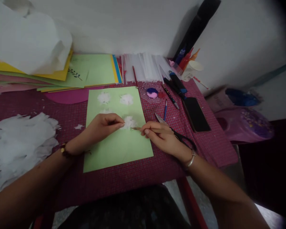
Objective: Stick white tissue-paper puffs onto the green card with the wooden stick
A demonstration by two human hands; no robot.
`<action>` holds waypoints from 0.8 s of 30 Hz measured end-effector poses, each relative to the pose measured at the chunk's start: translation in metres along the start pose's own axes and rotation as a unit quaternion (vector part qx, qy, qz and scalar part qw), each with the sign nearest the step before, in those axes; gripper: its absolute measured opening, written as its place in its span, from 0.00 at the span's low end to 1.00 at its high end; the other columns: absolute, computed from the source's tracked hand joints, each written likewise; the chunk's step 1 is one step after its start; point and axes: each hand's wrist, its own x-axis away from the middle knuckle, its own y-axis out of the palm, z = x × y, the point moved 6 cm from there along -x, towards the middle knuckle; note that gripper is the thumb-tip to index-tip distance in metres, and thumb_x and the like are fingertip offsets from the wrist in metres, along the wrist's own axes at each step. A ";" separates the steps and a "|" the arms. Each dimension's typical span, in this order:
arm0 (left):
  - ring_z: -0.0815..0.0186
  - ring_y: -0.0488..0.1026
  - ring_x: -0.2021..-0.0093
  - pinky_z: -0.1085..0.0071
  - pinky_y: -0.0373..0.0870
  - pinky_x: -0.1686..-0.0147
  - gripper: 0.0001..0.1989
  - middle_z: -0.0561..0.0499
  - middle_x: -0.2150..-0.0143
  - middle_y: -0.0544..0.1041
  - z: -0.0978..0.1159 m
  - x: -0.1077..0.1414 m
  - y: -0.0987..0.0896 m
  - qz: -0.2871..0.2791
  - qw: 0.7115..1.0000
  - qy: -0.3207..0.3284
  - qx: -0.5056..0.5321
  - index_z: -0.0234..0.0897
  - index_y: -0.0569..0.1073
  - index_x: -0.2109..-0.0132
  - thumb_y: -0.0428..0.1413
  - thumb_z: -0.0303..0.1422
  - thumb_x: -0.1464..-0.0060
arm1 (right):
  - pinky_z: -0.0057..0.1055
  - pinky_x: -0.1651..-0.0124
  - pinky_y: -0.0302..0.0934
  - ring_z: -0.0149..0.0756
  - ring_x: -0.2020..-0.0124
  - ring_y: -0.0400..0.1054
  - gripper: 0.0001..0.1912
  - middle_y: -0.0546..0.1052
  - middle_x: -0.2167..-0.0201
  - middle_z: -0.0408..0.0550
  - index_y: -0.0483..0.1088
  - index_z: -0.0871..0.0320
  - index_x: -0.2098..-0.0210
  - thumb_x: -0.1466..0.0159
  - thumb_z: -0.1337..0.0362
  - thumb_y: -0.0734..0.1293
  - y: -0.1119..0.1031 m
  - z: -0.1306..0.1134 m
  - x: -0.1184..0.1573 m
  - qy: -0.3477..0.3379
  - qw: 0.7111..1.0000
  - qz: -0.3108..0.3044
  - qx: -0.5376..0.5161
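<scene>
On a light green paper sheet lie several ruffled white paper flowers, such as one at the far left and one at the far right. My left hand pinches the left edge of the nearest white flower, thumb and forefinger together. From the other side, my right hand grips a thin brown stick-like tool, its tip at that flower's lower edge. Another flower is partly hidden behind my left hand. Scissors with black handles lie partly under my right hand.
Torn white paper is heaped at the left. Coloured sheets and clear plastic strips lie along the wall. Right of the sheet are a paint palette, a blue brush, a dotted pen and a black phone.
</scene>
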 end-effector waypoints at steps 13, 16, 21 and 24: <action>0.70 0.66 0.72 0.74 0.62 0.72 0.12 0.52 0.72 0.73 -0.007 0.001 0.006 -0.020 0.997 -0.062 0.033 0.34 0.75 0.67 0.56 0.39 0.47 | 0.28 0.67 0.63 0.29 0.70 0.69 0.10 0.75 0.71 0.43 0.72 0.57 0.65 0.31 0.67 0.60 -0.006 0.005 0.002 0.011 0.998 0.040 -0.051; 0.71 0.67 0.72 0.74 0.63 0.72 0.10 0.52 0.72 0.74 -0.005 0.001 0.006 -0.024 0.996 -0.063 0.050 0.34 0.75 0.66 0.57 0.38 0.47 | 0.27 0.66 0.63 0.29 0.69 0.69 0.10 0.75 0.70 0.43 0.72 0.58 0.66 0.32 0.68 0.60 0.000 0.003 0.000 0.012 0.999 0.002 -0.036; 0.71 0.69 0.73 0.75 0.64 0.74 0.08 0.53 0.71 0.75 -0.005 0.000 0.005 -0.021 0.996 -0.051 0.076 0.36 0.74 0.63 0.56 0.36 0.47 | 0.26 0.64 0.63 0.27 0.68 0.69 0.09 0.77 0.67 0.44 0.74 0.59 0.63 0.31 0.67 0.61 0.005 0.004 -0.003 0.018 0.999 -0.011 -0.025; 0.71 0.68 0.75 0.75 0.63 0.76 0.12 0.54 0.72 0.74 -0.008 -0.002 0.004 0.000 0.994 -0.048 0.099 0.37 0.72 0.57 0.58 0.35 0.50 | 0.26 0.65 0.64 0.27 0.69 0.70 0.09 0.78 0.66 0.43 0.74 0.58 0.61 0.31 0.65 0.61 0.003 0.008 -0.004 0.024 0.999 0.018 -0.032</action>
